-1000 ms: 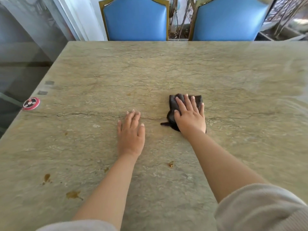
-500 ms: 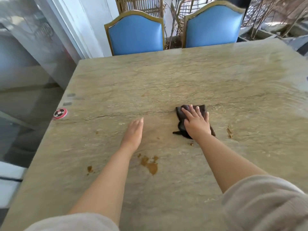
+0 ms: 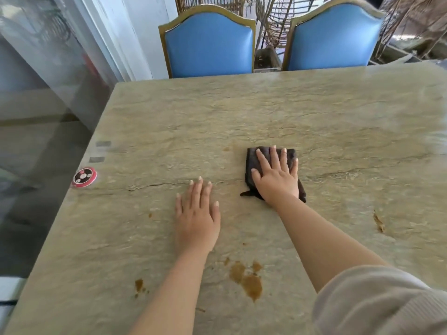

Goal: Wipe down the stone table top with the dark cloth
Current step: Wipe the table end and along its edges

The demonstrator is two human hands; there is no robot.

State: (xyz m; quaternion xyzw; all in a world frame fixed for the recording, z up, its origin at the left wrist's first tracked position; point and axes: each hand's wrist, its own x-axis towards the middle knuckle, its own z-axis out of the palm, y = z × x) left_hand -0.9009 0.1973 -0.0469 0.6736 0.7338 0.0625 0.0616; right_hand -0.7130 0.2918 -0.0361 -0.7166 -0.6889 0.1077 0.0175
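We have the dark cloth folded into a thick pad on the stone table top, roughly mid-slab. Our right hand lies flat on the cloth, fingers straight and spread, pressing it down rather than gripping it. A loose corner of the cloth pokes out just beside the wrist. Left of the cloth and a little nearer us, our left hand rests palm-down on bare stone, fingers straight, holding nothing.

A dark crack in the slab runs leftward from near the cloth. Nearer us than the cloth sits the largest brown stain, with a smaller brown spot farther left of it and a brown streak well to the cloth's right. Far left of the cloth, at the table edge, lies a round red disc. Beyond the cloth, past the far edge, stand two blue chairs.

We judge the risks as these: pressure from a flat palm alone may let the pad unfold or slip, the trailing corner could smear the stains, and a wide sweep left could knock the disc off.
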